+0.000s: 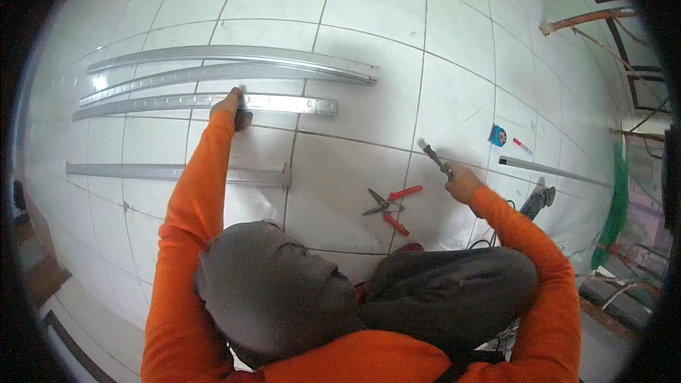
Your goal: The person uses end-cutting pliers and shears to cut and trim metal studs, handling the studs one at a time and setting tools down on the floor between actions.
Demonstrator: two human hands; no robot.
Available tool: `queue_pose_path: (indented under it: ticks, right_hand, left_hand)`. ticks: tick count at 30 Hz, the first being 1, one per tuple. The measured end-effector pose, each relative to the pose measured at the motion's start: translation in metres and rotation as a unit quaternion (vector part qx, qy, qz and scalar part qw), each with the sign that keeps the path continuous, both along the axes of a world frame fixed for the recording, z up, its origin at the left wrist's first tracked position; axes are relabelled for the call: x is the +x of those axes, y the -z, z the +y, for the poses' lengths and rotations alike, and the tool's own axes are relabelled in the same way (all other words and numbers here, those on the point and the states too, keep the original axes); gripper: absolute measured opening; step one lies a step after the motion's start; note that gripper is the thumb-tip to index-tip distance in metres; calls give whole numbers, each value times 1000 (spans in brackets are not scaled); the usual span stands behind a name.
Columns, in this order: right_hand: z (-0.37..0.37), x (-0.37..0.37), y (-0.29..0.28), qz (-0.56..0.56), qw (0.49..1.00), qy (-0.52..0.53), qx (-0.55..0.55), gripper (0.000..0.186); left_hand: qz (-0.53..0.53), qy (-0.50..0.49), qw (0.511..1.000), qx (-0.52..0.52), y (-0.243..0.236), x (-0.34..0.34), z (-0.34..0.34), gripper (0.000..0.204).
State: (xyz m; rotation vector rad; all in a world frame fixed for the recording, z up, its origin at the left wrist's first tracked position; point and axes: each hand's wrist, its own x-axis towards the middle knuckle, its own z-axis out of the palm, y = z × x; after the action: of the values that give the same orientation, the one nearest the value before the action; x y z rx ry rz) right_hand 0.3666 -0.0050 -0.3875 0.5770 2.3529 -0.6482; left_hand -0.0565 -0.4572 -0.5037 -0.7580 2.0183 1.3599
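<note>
My left hand is closed round a long silver metal channel with slots along it, lying on the white tiles. Just beyond it, two similar channels lie with their right ends together. Another channel rests nearer, partly behind my left forearm. In my right hand is a short dark hand tool, pointing up and left above the floor; its exact kind is unclear. To the left of that hand, a pair of snips with red handles lies with its jaws and handles apart.
A blue tape measure, a red and white marker and a narrow metal bar lie at the right. A dark power tool with a cable sits beside my right forearm. Green netting and pipes are at the right edge.
</note>
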Motion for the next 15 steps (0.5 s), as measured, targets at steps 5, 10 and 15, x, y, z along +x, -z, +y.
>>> queue_pose_path:
  ticks: [5,10,15]
  right_hand:
    - [-49,-83,-105,-54,986,-23,-155,37]
    - [-117,-114,-110,-20,926,27,-376,44]
    - [-166,-134,-155,4,936,37,-351,53]
  left_hand:
    - [126,-210,900,361,-37,45,5,44]
    - [202,-434,820,314,-94,40,-13,30]
    - [254,-410,742,466,-186,29,-26,29]
